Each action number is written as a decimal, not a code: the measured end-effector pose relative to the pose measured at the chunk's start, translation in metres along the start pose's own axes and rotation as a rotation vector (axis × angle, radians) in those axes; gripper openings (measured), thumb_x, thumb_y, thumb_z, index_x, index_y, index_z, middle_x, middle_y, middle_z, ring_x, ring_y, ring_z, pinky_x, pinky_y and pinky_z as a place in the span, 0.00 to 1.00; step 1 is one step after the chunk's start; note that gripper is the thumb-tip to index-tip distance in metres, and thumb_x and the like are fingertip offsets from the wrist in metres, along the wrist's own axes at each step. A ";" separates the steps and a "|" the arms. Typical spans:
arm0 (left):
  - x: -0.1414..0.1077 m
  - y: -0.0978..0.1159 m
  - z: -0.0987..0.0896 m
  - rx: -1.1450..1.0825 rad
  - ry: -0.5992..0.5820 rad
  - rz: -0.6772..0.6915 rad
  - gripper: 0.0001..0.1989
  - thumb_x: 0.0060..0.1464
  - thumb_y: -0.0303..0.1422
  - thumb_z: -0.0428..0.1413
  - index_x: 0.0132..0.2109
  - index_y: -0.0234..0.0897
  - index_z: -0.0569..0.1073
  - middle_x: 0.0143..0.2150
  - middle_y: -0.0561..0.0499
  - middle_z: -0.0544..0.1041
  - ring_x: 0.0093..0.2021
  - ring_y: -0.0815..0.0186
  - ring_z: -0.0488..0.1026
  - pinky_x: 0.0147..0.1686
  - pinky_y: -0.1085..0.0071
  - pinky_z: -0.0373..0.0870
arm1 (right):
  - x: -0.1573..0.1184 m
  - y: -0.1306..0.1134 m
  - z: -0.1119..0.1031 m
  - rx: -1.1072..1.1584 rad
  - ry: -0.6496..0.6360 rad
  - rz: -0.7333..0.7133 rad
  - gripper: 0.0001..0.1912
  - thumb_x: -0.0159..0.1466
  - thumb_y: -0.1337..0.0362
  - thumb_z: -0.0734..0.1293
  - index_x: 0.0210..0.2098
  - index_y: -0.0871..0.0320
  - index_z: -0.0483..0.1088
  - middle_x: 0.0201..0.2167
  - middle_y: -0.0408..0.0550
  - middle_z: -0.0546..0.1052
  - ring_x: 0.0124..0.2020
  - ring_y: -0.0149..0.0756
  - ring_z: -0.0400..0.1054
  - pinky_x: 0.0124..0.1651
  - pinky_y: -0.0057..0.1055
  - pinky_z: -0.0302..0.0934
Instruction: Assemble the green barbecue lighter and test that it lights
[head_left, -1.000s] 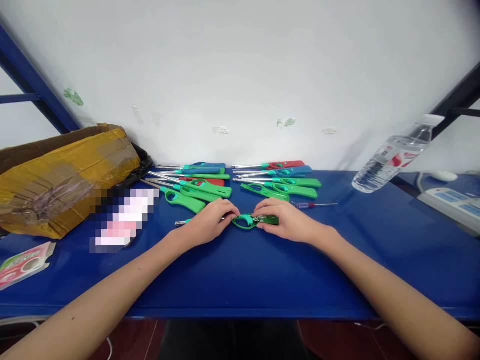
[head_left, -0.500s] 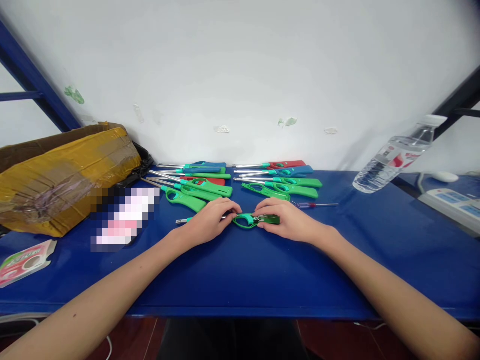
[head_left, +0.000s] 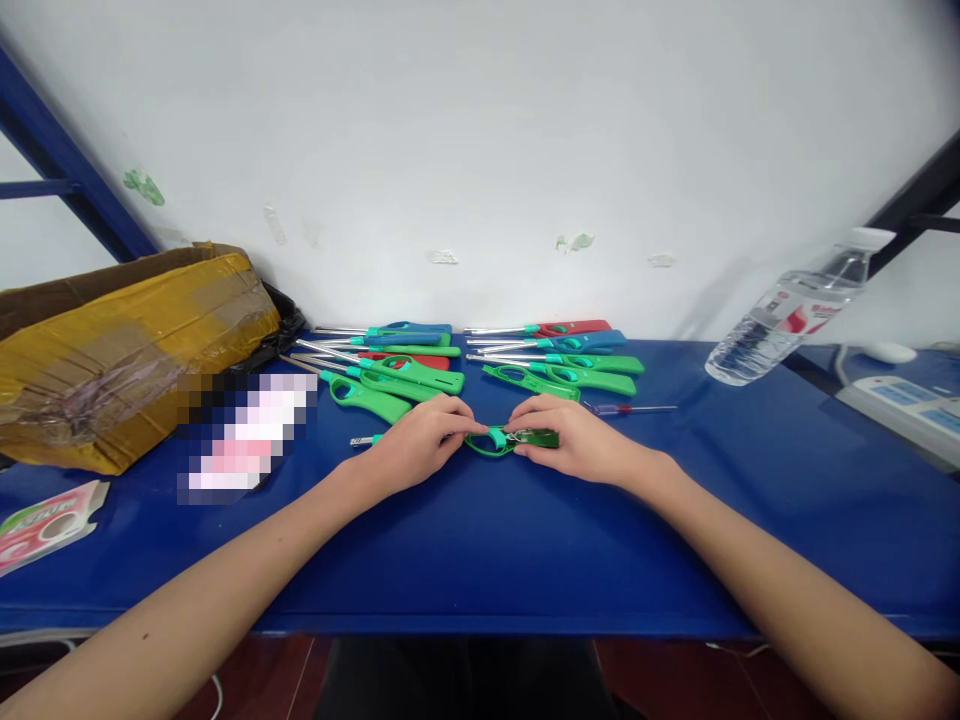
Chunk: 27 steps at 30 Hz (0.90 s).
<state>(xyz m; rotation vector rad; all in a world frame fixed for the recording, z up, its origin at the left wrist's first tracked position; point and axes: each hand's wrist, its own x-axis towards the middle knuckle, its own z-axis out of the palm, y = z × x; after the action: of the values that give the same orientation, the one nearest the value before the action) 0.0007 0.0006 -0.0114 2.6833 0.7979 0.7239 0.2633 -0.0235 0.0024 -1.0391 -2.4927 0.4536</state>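
A green utility lighter (head_left: 491,450) lies opened up on the blue table, its metal parts and turquoise trigger exposed. My right hand (head_left: 574,440) is closed around its handle end, fingers and thumb on either edge. Over the front of the trigger loop, my left hand (head_left: 427,440) pinches the lighter, the index finger stretched to the trigger. The lighter's metal tip (head_left: 361,441) sticks out left of that hand. Behind my right hand rests a loose green casing half (head_left: 536,383). A screwdriver (head_left: 634,409) with a purple, see-through handle lies just beyond the right knuckles.
Two groups of whole lighters, a left group (head_left: 409,375) and a right group (head_left: 592,382), lie along the wall. A taped cardboard box (head_left: 142,350) stands at left, near a torn card (head_left: 52,520). At right are a water bottle (head_left: 787,310) and a power strip (head_left: 911,415).
The left index finger has reached a little further right, onto the trigger area. My right hand keeps its place on the handle end. The view has shifted very slightly.
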 end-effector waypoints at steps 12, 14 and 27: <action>0.003 0.003 -0.008 -0.014 0.011 -0.065 0.11 0.66 0.29 0.49 0.48 0.37 0.76 0.42 0.47 0.79 0.42 0.63 0.75 0.41 0.70 0.70 | 0.000 0.001 0.000 0.004 0.017 -0.008 0.13 0.65 0.62 0.68 0.49 0.53 0.77 0.49 0.52 0.77 0.48 0.44 0.73 0.50 0.41 0.68; 0.003 0.004 -0.012 -0.014 0.007 -0.069 0.11 0.66 0.30 0.49 0.47 0.37 0.76 0.42 0.47 0.79 0.42 0.63 0.75 0.41 0.69 0.70 | 0.000 0.001 0.000 0.006 0.019 -0.009 0.13 0.65 0.62 0.68 0.49 0.53 0.77 0.49 0.52 0.77 0.48 0.44 0.72 0.51 0.41 0.68; -0.002 -0.006 -0.046 0.027 -0.206 -0.018 0.08 0.64 0.32 0.55 0.43 0.40 0.79 0.39 0.50 0.80 0.38 0.65 0.76 0.38 0.71 0.69 | 0.000 0.002 0.001 0.009 0.014 -0.009 0.13 0.65 0.61 0.68 0.49 0.53 0.77 0.49 0.52 0.77 0.47 0.43 0.73 0.50 0.40 0.68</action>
<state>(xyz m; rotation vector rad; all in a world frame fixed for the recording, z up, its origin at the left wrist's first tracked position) -0.0272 0.0089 0.0243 2.7145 0.7817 0.4258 0.2642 -0.0222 0.0010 -1.0235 -2.4799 0.4527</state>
